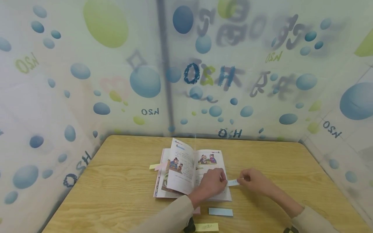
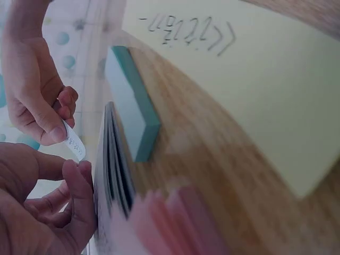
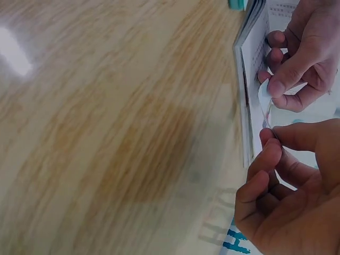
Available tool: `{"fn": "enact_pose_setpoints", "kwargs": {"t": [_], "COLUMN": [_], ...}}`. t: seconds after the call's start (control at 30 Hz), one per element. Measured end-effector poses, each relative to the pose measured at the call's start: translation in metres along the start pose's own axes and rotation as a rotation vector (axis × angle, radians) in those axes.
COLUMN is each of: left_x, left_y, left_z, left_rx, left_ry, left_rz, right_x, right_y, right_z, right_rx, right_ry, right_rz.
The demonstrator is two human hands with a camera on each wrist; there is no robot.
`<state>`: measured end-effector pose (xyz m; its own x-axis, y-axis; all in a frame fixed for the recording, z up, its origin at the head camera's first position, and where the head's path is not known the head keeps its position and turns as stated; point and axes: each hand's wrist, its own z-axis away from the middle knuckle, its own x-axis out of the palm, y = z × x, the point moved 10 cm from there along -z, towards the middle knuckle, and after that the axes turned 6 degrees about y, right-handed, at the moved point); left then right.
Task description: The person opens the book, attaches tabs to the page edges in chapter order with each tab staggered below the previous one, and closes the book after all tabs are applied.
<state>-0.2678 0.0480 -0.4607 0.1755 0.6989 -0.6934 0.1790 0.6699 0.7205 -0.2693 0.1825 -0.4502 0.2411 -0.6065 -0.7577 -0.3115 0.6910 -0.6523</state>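
Observation:
A small pale-blue sticky note (image 1: 233,183) with handwriting on it is stretched between my two hands at the right edge of an open book (image 1: 208,174). My left hand (image 1: 212,182) pinches the note's left end, above the right-hand page. From the other side my right hand (image 1: 256,182) pinches its right end, over the table. In the right wrist view the strip (image 3: 265,103) looks bent between the fingertips. One page of the book (image 1: 182,166) stands partly lifted. Yellow and pink tabs (image 1: 161,166) stick out from the book's left side.
The wooden table (image 1: 122,174) carries a blue sticky-note pad (image 1: 220,212) in front of the book. A yellow pad (image 1: 207,227) with writing lies nearer me, and a pink pad (image 1: 197,211) is partly hidden by my left sleeve. A patterned curtain (image 1: 116,81) stands behind the table.

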Motion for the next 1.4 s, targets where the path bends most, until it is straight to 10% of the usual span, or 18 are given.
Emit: {"fn": "enact_pose_setpoints", "kwargs": {"t": [1.4], "left_x": [0.008], "left_y": [0.004], "left_z": [0.002], "left_rx": [0.040], "left_ry": [-0.024], "left_rz": [-0.209], "right_x": [0.013], "right_y": [0.001], "right_z": [0.002], "right_rx": [-0.027], "right_ry": [-0.069], "right_rz": [0.031]}}
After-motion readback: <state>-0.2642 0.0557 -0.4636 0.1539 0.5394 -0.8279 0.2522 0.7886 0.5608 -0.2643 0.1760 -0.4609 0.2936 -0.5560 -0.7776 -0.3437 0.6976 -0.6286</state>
